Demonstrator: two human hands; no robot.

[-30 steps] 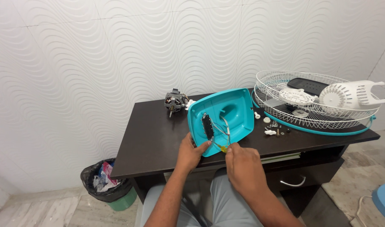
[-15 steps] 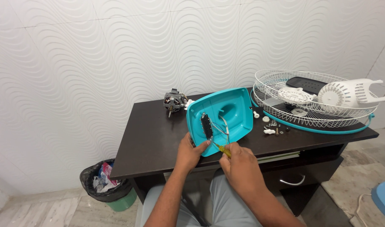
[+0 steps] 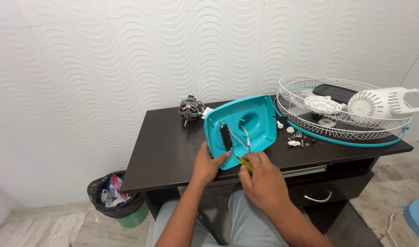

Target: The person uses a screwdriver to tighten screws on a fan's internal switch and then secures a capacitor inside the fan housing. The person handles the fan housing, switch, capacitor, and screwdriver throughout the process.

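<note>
Turquoise plastic fan base housing (image 3: 241, 128) stands tilted on its edge near the front edge of the dark desk (image 3: 168, 151), hollow underside facing the person, with a black switch block (image 3: 226, 136) and loose wires (image 3: 240, 137) exposed inside. Left hand (image 3: 208, 162) grips the housing's lower left rim, fingers curled over the edge and thumb on the inner face. Right hand (image 3: 259, 176) is closed around a yellow-handled screwdriver (image 3: 243, 163), its tip directed into the housing just below the switch block. Compared with a second ago, both hands and the housing hold nearly the same position; the tool tip has shifted only slightly, which suggests work at one fixing point continues. Behind the housing, toward the desk's back edge, sits a small electric motor (image 3: 189, 110). Toward the right end lie a white wire fan guard (image 3: 337, 110), a white motor cover (image 3: 378, 103) and scattered screws (image 3: 298, 137). A lined bin (image 3: 115, 199) stands on the floor at left.
</note>
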